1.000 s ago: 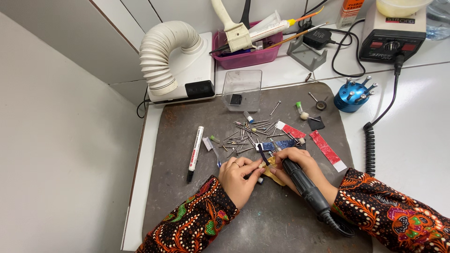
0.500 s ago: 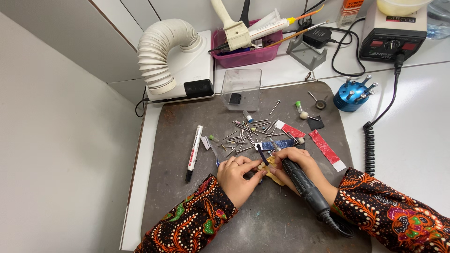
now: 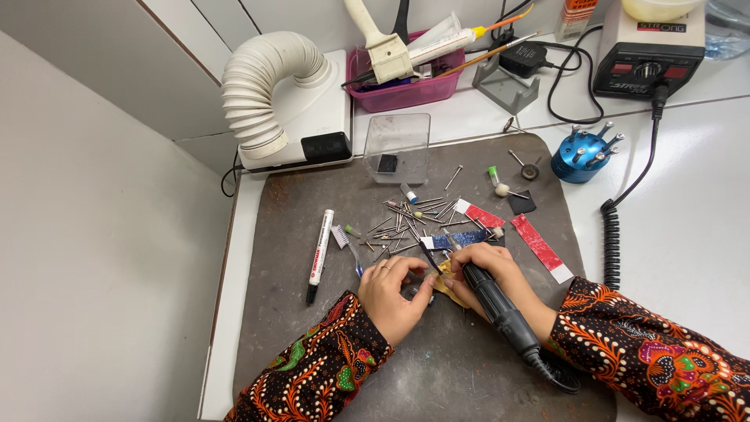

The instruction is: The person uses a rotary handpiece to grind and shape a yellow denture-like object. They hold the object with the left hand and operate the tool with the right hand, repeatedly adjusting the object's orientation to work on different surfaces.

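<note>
- Near the front of the dark mat point(image 3: 469, 375), the left hand point(image 3: 394, 293) pinches a small yellow piece point(image 3: 445, 275) so it stays put.
- Right hand point(image 3: 492, 273) grips the black grinding tool point(image 3: 492, 301) like a pen, tip on the piece.

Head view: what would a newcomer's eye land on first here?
The two hands meet at the mat's middle: the right hand grips a black rotary handpiece, the left hand pinches a small yellowish piece. Behind them lies a scatter of metal burs; a white ribbed hose curls at upper left.
</note>
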